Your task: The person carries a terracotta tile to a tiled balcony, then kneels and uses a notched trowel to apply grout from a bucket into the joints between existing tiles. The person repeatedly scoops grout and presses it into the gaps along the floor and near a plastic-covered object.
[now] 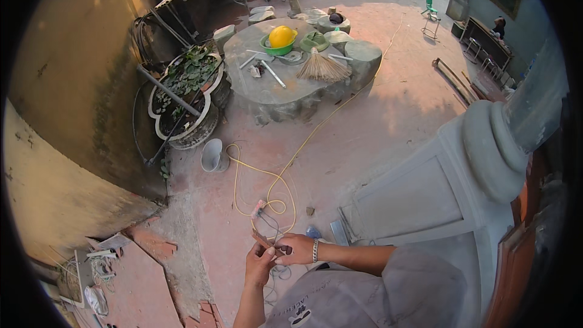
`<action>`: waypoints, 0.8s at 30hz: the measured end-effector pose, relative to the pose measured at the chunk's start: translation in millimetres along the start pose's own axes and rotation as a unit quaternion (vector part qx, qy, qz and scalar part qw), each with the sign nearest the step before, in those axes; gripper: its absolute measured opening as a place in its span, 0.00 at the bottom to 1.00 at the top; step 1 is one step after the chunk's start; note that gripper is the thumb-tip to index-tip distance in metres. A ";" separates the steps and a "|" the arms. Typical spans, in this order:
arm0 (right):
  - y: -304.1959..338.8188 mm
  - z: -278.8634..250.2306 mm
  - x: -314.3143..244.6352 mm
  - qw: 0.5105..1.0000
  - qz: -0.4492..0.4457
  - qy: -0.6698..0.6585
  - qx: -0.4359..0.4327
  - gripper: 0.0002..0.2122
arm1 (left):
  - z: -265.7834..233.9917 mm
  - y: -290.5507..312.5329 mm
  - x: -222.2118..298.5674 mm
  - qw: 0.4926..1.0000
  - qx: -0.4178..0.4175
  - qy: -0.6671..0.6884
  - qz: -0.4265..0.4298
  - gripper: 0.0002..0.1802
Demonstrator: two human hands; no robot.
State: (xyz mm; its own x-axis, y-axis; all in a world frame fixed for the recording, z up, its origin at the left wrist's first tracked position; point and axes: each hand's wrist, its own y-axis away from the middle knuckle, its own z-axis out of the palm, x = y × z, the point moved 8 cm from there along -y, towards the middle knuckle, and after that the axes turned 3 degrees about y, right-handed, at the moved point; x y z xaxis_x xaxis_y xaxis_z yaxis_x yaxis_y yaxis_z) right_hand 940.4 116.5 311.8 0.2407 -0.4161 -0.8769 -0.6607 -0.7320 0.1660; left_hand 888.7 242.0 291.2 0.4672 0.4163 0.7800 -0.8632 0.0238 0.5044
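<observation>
Both my hands meet low in the middle of the head view, close to my body. My left hand [260, 265] is closed, its thumb and fingers pinching a narrow reddish-brown strip [262, 240] that slants up to the left. My right hand [299, 249], with a bracelet at the wrist, comes in from the right and touches the left fingertips. Its fingers are curled around something small and dark that I cannot make out. Just beyond the hands, a red-and-grey power connector [259, 208] lies on the floor, joined to a yellow cord [287, 170].
A white bucket [214, 156] stands beside a planter [209, 103]. Farther off, a stone table [243, 88] holds a yellow helmet [281, 36], a green basin [279, 50] and a straw broom [325, 68]. A grey pillar base [413, 194] rises at right; tile slabs [133, 282] lie lower left.
</observation>
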 end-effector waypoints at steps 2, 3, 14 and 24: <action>-9.8 -56.3 15.5 0.998 -0.017 -0.047 0.024 0.23 | 23.3 -49.9 22.7 0.999 -0.039 -0.028 -0.020 0.33; -16.7 -87.2 26.0 0.998 -0.007 -0.038 0.052 0.23 | 34.8 -73.8 35.3 0.997 -0.053 -0.054 -0.025 0.33; -20.4 -323.8 148.7 0.938 0.127 0.023 0.323 0.18 | 162.2 -286.5 111.3 0.962 -0.236 0.078 -0.116 0.38; -64.7 -469.9 233.5 0.878 0.268 -0.004 0.398 0.17 | 331.7 -527.4 224.9 0.827 -0.484 0.171 -0.230 0.51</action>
State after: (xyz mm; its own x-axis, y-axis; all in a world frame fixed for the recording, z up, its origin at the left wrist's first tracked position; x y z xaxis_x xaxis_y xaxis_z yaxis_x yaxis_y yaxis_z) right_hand 1373.5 -186.8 308.4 -0.2592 -0.5787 -0.7732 -0.9655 0.1770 0.1912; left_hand 1512.5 21.6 323.5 0.8497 0.3898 0.3552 -0.4357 0.8983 0.0564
